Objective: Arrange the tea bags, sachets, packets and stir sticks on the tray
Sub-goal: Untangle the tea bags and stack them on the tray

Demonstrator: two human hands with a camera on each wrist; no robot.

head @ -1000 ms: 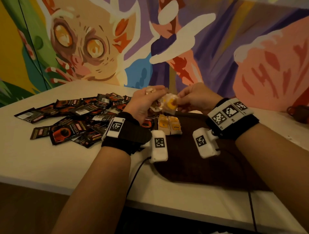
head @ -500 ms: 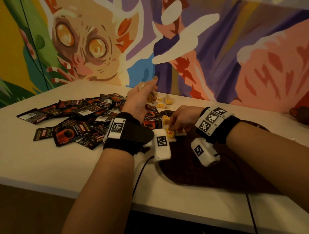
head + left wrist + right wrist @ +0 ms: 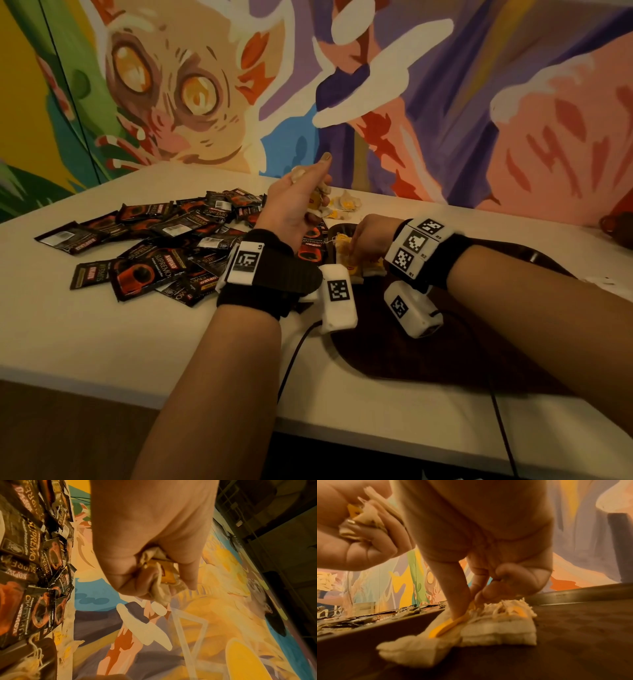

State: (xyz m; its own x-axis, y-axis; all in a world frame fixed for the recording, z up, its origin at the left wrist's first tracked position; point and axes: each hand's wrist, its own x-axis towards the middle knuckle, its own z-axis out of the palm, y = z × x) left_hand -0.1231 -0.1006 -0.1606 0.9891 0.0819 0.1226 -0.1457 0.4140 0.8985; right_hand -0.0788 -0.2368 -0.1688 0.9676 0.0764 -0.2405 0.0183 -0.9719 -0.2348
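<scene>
Since a second ago the right hand (image 3: pixel 371 236) has dropped from beside the left hand (image 3: pixel 294 209) to the tray (image 3: pixel 428 353), and the left hand has risen a little. Nearest, the dark tray lies on the white table (image 3: pixel 102 335), its near part bare. At its far left end the right hand comes down on the tea bags (image 3: pixel 488 626) laid side by side there; thumb and forefinger close on a yellow tag (image 3: pixel 448 624) on top of one, the other fingers curled in. To the left and higher, clear of the table, the left hand is clenched round a bunch of tea bags (image 3: pixel 159 577), a yellow tag showing between the fingers. Left of the tray a heap of dark coffee sachets (image 3: pixel 154 250) sprawls over the table, one red-printed sachet touching the tray's left edge. Farther back, a few loose tea bags (image 3: pixel 346 205) lie on the table near the mural wall (image 3: pixel 445 102).
</scene>
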